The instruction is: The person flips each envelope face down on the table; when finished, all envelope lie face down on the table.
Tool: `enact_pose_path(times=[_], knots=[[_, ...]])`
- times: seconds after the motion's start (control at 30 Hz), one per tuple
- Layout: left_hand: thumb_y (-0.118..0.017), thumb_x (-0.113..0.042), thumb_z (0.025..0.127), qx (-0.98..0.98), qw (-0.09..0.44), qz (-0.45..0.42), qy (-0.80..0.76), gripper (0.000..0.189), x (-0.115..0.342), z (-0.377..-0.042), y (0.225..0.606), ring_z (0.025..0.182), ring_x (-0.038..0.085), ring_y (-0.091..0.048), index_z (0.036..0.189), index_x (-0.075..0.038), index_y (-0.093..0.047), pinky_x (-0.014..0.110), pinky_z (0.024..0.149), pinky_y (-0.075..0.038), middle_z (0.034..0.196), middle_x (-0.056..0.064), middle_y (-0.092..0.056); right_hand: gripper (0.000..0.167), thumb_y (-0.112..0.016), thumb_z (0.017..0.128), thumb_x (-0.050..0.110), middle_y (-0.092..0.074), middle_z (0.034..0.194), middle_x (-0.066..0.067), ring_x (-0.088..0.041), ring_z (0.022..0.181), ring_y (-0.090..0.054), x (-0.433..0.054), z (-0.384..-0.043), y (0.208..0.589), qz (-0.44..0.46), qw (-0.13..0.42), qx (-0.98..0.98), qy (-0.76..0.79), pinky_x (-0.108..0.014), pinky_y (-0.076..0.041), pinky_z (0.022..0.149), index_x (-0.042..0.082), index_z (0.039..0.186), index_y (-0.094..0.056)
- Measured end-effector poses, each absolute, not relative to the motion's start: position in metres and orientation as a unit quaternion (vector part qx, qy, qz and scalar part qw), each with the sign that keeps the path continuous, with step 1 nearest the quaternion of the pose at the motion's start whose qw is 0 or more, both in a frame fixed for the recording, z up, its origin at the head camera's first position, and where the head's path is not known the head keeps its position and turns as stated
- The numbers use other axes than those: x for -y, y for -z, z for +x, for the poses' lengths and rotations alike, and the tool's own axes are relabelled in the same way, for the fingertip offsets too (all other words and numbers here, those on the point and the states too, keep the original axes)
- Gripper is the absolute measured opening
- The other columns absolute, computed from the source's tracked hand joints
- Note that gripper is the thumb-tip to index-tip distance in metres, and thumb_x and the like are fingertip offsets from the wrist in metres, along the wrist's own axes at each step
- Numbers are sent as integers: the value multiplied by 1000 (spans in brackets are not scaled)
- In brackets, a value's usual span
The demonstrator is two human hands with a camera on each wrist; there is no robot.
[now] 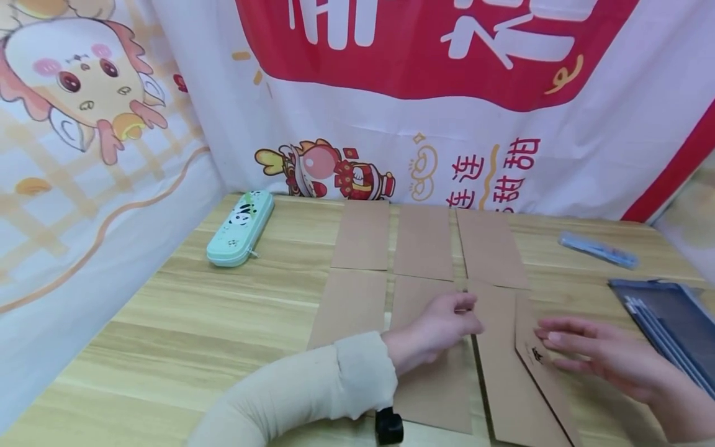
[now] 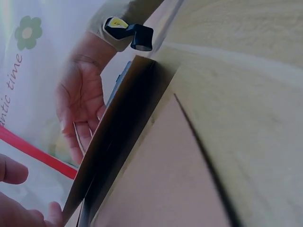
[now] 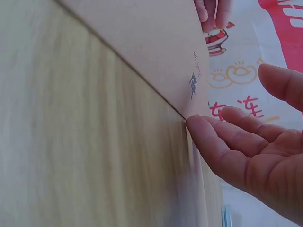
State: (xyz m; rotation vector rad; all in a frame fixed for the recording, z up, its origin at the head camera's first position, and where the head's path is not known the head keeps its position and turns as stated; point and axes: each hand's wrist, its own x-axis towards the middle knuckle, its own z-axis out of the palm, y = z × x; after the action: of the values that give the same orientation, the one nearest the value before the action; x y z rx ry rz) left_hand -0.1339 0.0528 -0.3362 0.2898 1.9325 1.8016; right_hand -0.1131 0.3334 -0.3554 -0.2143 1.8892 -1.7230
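Observation:
Two thin brown kraft-paper pieces that look like notebooks lie at the right front: a lower one (image 1: 494,366), and a slanted upper one (image 1: 539,363) with a small black logo, overlapping its right side. My left hand (image 1: 438,326) hovers by the lower one's upper left edge, fingers loosely bent, thumb apart. Close by the upper one's right edge is my right hand (image 1: 609,357), fingers extended; in the right wrist view a fingertip of this hand (image 3: 251,146) touches the corner near the logo. The left wrist view shows one brown piece (image 2: 113,127) raised at a tilt, its underside dark.
Several more brown pieces (image 1: 363,236) lie in two rows on the wooden table (image 1: 184,323). A mint pencil case (image 1: 240,230) stands at the back left. At the right are a blue slim packet (image 1: 598,249) and a dark mesh pouch (image 1: 670,323). A printed curtain (image 1: 413,118) hangs behind.

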Motion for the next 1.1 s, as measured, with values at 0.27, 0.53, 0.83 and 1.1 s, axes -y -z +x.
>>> enact_pose_path(times=[0.27, 0.53, 0.83, 1.1], knots=[[-57, 8, 79, -725, 177, 105, -657, 55, -46, -133, 337, 107, 17, -52, 133, 1, -46, 25, 84, -49, 116, 10, -57, 34, -41, 98, 11, -58, 119, 12, 0, 108, -54, -317, -117, 357, -96, 291, -695, 650, -28, -50, 89, 2, 131, -47], [-55, 9, 79, -751, 127, 154, -629, 54, -37, -133, 333, 89, 9, -57, 131, -2, -50, 16, 70, -50, 119, 9, -55, 37, -42, 98, 12, -57, 120, 11, -2, 109, -54, -298, -118, 358, -115, 289, -692, 652, -27, -49, 91, -4, 132, -43], [-58, 9, 77, -746, 80, 192, -633, 50, -38, -131, 321, 84, 10, -57, 126, 1, -54, 13, 70, -49, 108, 8, -56, 53, -42, 98, 13, -48, 134, -3, 2, 111, -50, -279, -118, 361, -131, 289, -701, 638, -28, -48, 92, -17, 137, -22], [-62, 5, 79, -750, 87, 203, -624, 49, -46, -133, 309, 84, 8, -57, 127, -4, -54, 13, 71, -49, 107, 6, -60, 60, -43, 97, 12, -41, 139, -9, 2, 112, -48, -272, -116, 364, -154, 291, -693, 641, -29, -47, 91, -18, 138, -11]])
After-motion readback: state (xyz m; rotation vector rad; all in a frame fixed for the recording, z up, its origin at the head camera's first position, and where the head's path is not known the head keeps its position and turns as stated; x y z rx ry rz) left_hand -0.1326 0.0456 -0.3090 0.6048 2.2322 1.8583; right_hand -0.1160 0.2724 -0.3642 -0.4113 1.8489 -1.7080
